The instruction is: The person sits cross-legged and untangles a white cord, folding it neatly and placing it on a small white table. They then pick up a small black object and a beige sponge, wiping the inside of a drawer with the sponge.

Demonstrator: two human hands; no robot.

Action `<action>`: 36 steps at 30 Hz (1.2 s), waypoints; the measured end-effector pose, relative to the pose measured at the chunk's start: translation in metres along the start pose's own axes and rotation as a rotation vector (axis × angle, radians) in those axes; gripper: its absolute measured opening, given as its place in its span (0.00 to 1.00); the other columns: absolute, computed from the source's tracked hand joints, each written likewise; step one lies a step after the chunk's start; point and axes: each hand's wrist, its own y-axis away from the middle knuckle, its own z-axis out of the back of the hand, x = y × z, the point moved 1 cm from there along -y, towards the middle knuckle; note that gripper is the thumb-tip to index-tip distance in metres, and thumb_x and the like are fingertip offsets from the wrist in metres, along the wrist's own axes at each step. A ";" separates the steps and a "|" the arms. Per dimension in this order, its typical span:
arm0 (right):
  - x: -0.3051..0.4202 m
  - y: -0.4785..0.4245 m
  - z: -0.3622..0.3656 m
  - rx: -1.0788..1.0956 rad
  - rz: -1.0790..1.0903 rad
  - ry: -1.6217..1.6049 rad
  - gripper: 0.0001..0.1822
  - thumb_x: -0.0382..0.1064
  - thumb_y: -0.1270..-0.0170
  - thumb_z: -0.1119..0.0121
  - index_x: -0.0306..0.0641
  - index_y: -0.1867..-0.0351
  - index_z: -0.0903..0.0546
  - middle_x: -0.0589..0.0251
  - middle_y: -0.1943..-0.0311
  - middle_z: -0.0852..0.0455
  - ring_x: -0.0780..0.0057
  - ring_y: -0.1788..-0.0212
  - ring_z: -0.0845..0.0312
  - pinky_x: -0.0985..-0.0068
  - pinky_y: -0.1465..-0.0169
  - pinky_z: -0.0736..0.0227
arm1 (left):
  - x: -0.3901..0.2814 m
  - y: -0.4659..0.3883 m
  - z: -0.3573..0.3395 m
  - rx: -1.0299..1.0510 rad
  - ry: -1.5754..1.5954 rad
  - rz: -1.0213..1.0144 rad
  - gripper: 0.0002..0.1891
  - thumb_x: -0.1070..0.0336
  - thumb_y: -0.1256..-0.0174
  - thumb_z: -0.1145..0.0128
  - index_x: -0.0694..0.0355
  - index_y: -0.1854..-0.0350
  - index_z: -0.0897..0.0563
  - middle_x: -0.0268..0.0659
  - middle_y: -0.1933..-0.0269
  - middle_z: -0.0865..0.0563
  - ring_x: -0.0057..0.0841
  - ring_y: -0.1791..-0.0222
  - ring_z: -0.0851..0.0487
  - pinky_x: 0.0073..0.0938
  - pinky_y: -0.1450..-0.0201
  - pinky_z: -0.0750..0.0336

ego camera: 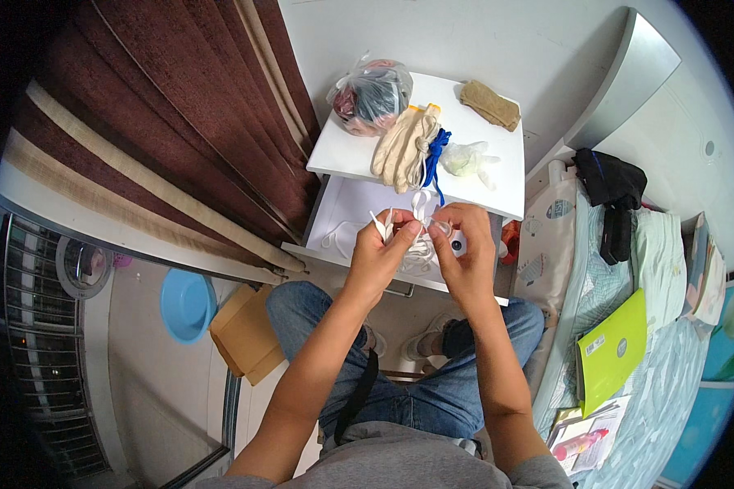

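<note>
My left hand and my right hand meet over the open white drawer, pinching a looped bundle of white cord between thumbs and fingers. Some of the bundle hangs below my fingertips. Another white cord lies loose in the drawer's left part. On the cabinet top just beyond my hands are cream cloth gloves, a tied blue cord and a crumpled clear plastic bag. A round white item with a dark centre shows partly behind my right hand.
A clear bag of cloth items and a folded brown cloth rest on the white cabinet. Curtains hang left. A cardboard box and blue basin stand on the floor. The bed at right holds a green folder.
</note>
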 end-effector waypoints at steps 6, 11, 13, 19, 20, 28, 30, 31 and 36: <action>-0.001 0.005 -0.005 0.098 -0.183 -0.157 0.07 0.25 0.49 0.39 0.33 0.68 0.22 0.57 0.72 0.21 0.67 0.70 0.25 0.77 0.65 0.31 | 0.008 -0.002 0.002 0.023 -0.065 -0.096 0.06 0.67 0.36 0.46 0.65 0.64 0.23 0.28 0.68 0.21 0.11 0.68 0.28 0.14 0.64 0.32; -0.012 0.010 -0.009 0.088 -0.280 -0.349 0.05 0.25 0.45 0.41 0.31 0.66 0.22 0.63 0.72 0.20 0.79 0.69 0.25 0.82 0.63 0.30 | 0.005 -0.001 0.001 -0.034 -0.316 -0.176 0.05 0.68 0.39 0.44 0.64 0.64 0.23 0.29 0.69 0.20 0.12 0.71 0.26 0.15 0.68 0.31; -0.014 0.011 -0.010 0.083 -0.361 -0.468 0.05 0.26 0.44 0.41 0.31 0.66 0.21 0.65 0.71 0.19 0.83 0.67 0.25 0.84 0.62 0.30 | -0.001 0.001 0.000 -0.112 -0.509 -0.317 0.06 0.70 0.41 0.42 0.62 0.64 0.23 0.32 0.69 0.19 0.17 0.72 0.23 0.17 0.70 0.30; -0.007 0.008 -0.009 0.058 -0.510 -0.608 0.04 0.26 0.43 0.41 0.30 0.66 0.21 0.68 0.69 0.19 0.86 0.67 0.25 0.86 0.61 0.30 | -0.007 0.002 -0.007 -0.219 -0.772 -0.816 0.08 0.73 0.48 0.39 0.61 0.65 0.21 0.38 0.67 0.18 0.34 0.69 0.18 0.27 0.69 0.25; -0.007 0.009 -0.010 0.054 -0.509 -0.610 0.04 0.26 0.43 0.41 0.30 0.66 0.21 0.68 0.69 0.19 0.86 0.67 0.25 0.86 0.61 0.29 | -0.009 0.003 -0.008 -0.220 -0.757 -0.795 0.08 0.74 0.49 0.39 0.62 0.66 0.21 0.39 0.67 0.18 0.34 0.68 0.18 0.28 0.67 0.25; -0.011 0.014 -0.013 0.017 -0.350 -0.365 0.03 0.24 0.47 0.41 0.29 0.70 0.22 0.63 0.72 0.18 0.81 0.69 0.23 0.83 0.63 0.28 | -0.004 -0.001 0.000 -0.122 -0.802 -0.774 0.10 0.79 0.51 0.41 0.64 0.64 0.19 0.40 0.66 0.17 0.34 0.68 0.17 0.28 0.67 0.24; -0.008 0.012 -0.011 0.026 -0.281 -0.267 0.03 0.23 0.48 0.41 0.29 0.71 0.22 0.60 0.72 0.18 0.78 0.70 0.22 0.81 0.63 0.27 | -0.003 -0.002 0.003 -0.081 -0.837 -0.804 0.13 0.81 0.53 0.44 0.64 0.62 0.20 0.39 0.65 0.18 0.34 0.67 0.17 0.29 0.68 0.23; -0.008 0.012 -0.010 0.031 -0.259 -0.234 0.03 0.23 0.48 0.42 0.29 0.71 0.22 0.59 0.72 0.18 0.78 0.70 0.22 0.81 0.63 0.27 | -0.004 -0.002 0.004 -0.063 -0.842 -0.795 0.14 0.82 0.54 0.44 0.65 0.62 0.20 0.39 0.65 0.18 0.34 0.67 0.17 0.30 0.68 0.23; -0.004 0.009 -0.008 0.028 -0.190 -0.146 0.03 0.23 0.48 0.42 0.29 0.72 0.23 0.59 0.73 0.19 0.77 0.71 0.22 0.80 0.64 0.27 | -0.011 -0.003 0.003 0.012 -0.899 -0.741 0.15 0.82 0.55 0.45 0.66 0.61 0.22 0.39 0.65 0.19 0.37 0.67 0.17 0.32 0.67 0.23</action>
